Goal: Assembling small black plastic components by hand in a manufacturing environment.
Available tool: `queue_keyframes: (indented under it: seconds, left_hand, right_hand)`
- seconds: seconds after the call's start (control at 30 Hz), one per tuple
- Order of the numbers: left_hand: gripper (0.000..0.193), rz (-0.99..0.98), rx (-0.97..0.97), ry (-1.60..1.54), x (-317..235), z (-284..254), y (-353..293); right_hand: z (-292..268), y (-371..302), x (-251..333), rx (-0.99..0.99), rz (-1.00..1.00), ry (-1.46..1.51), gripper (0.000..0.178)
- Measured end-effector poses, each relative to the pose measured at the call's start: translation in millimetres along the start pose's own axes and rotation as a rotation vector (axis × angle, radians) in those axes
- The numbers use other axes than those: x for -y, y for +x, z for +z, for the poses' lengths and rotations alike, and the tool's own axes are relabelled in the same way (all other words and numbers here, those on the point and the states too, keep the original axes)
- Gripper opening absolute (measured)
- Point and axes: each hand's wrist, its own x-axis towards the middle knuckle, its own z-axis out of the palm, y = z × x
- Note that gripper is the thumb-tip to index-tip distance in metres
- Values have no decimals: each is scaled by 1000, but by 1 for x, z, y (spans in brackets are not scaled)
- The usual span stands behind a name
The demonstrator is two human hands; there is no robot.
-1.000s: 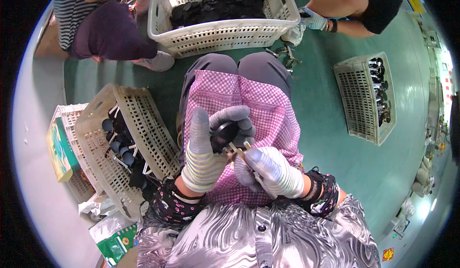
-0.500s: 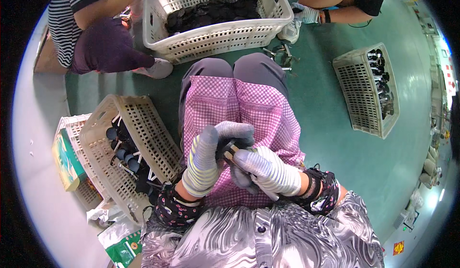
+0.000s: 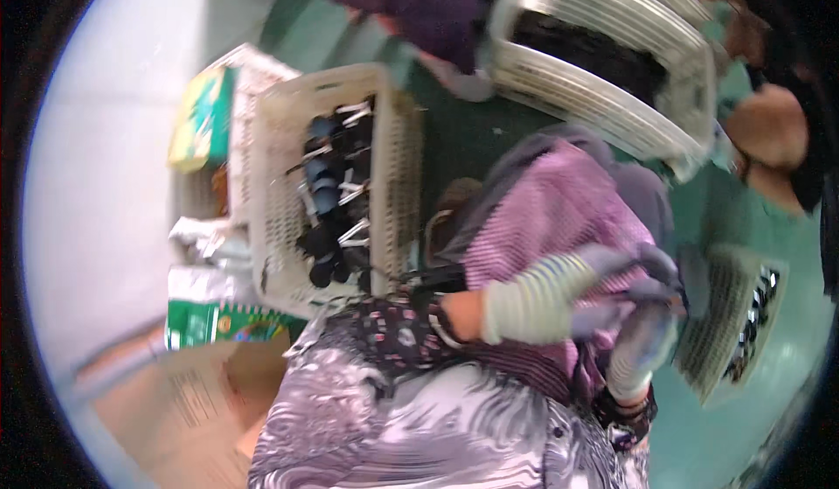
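Note:
My left hand (image 3: 546,301), in a striped knit glove with grey fingertips, reaches to the right over my lap. Its thumb and fingers stretch out and stand apart. Close against its fingertips is my right hand (image 3: 647,345), in the same kind of glove, with its fingers bent in. A small brownish spot shows by the right fingertips, but blur hides what it is. Under both hands lies a pink checked apron (image 3: 537,235). To the left, a white plastic crate (image 3: 382,183) contains black round-headed parts (image 3: 323,183) with light metal stems.
Ahead, a larger white crate (image 3: 603,96) holds flat black pieces (image 3: 590,52). Another crate (image 3: 721,314) with shiny metal parts stands at right. Co-workers sit beyond, one with a bare knee (image 3: 769,126). A green-yellow box (image 3: 205,117), green packet (image 3: 227,314) and cardboard (image 3: 188,410) lie left.
The view has swung left, bringing the left crate nearer the middle. My hands now appear farther right, with the left fingers straighter. The metal-ended piece between them no longer shows clearly.

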Motion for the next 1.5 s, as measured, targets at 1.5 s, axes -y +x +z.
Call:
queue_keyframes:
  seconds: [1.5]
  left_hand:
    - [36,553,-273,1134,21,-111,-47]
  right_hand:
    - [1,74,-16,88,-343,-469,26]
